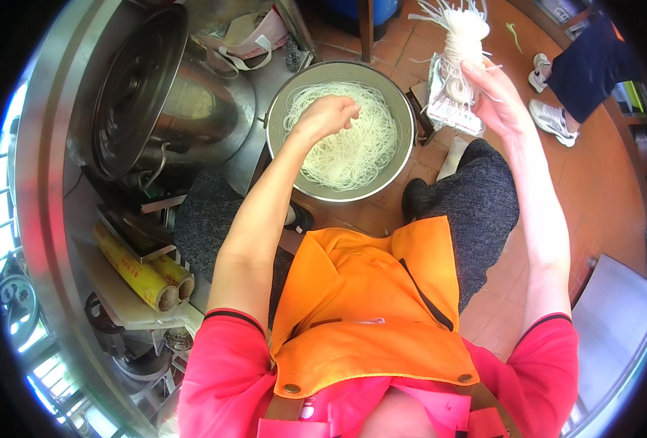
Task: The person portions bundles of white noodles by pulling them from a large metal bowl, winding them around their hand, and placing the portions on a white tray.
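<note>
Between my knees stands a round metal pot (341, 196) with thin white noodles (364, 148) piled inside. My left hand (329, 117) is over the noodles at the upper left of the pile, its fingers curled; whether it pinches any strands is hidden. To the upper right, my right hand (497, 98) is raised beside a bundle of white noodles (463, 49), thumb against its lower end. The bundle lies along a clear plastic package (454, 117) with printing on it. The palm side of the right hand's grip is partly hidden behind the bundle.
A large lidded steel stockpot (203, 109) stands at the left on a metal surface, near a cloth bag (252, 38). Below it, yellow film rolls (142, 274) lie on a shelf. Another person's legs (586, 71) and white shoes are at the upper right. A metal panel (619, 312) is at the lower right.
</note>
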Demonstrator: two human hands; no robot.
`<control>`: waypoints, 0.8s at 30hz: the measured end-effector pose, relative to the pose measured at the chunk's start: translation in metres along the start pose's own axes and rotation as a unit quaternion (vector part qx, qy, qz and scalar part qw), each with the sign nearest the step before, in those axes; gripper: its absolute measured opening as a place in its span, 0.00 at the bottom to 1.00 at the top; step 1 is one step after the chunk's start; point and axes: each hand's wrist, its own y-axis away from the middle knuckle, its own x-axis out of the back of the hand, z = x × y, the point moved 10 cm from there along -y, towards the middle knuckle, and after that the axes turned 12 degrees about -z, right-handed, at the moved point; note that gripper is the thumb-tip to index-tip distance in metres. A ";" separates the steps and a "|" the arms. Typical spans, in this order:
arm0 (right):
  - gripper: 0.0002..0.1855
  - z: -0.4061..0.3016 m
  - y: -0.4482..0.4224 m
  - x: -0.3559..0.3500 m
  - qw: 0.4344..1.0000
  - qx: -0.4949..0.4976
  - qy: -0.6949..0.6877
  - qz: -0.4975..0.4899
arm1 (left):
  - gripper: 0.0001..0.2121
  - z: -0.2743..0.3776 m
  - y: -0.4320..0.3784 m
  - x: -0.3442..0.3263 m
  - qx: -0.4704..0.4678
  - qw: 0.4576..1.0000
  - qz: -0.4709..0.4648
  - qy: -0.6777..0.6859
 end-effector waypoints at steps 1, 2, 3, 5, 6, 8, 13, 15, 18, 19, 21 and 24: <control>0.26 0.003 0.003 -0.011 1.000 -0.003 0.003 -0.003 | 0.14 -0.006 -0.002 -0.003 0.034 0.989 -0.008 -0.142; 0.25 0.006 0.006 -0.026 0.998 0.007 -0.051 -0.019 | 0.14 -0.014 -0.006 -0.006 0.068 0.957 -0.016 -0.281; 0.24 0.007 0.009 -0.036 0.994 0.019 -0.103 -0.035 | 0.14 -0.022 -0.014 -0.009 0.066 0.958 -0.011 -0.278; 0.21 0.019 0.016 -0.034 0.988 0.015 -0.154 0.008 | 0.15 -0.037 -0.038 -0.027 0.068 0.933 -0.043 -0.350; 0.21 0.020 0.020 -0.025 0.987 0.013 -0.159 0.033 | 0.15 -0.030 -0.046 -0.034 0.080 0.936 -0.037 -0.340; 0.21 0.024 0.017 -0.015 0.979 0.014 -0.194 0.056 | 0.14 -0.026 -0.071 -0.041 0.046 0.940 0.043 -0.334; 0.21 0.024 0.003 -0.001 0.973 0.019 -0.223 0.062 | 0.13 -0.021 -0.123 -0.036 -0.019 0.924 0.210 -0.317; 0.21 0.024 0.000 0.002 0.970 0.016 -0.231 0.079 | 0.12 -0.041 -0.137 -0.037 0.062 0.952 0.130 -0.271; 0.20 0.021 -0.003 -0.005 0.974 0.016 -0.219 0.053 | 0.13 -0.037 -0.127 -0.067 0.053 0.922 0.026 -0.383; 0.20 0.020 -0.006 -0.006 0.974 0.017 -0.222 0.047 | 0.13 -0.034 -0.119 -0.064 0.058 0.920 0.030 -0.385; 0.19 0.020 -0.007 -0.006 0.977 0.012 -0.206 0.044 | 0.13 -0.005 -0.096 -0.056 -0.026 0.938 0.086 -0.336; 0.19 0.019 -0.007 -0.009 0.988 0.005 -0.154 0.032 | 0.11 0.027 -0.050 -0.031 -0.036 0.939 0.072 -0.334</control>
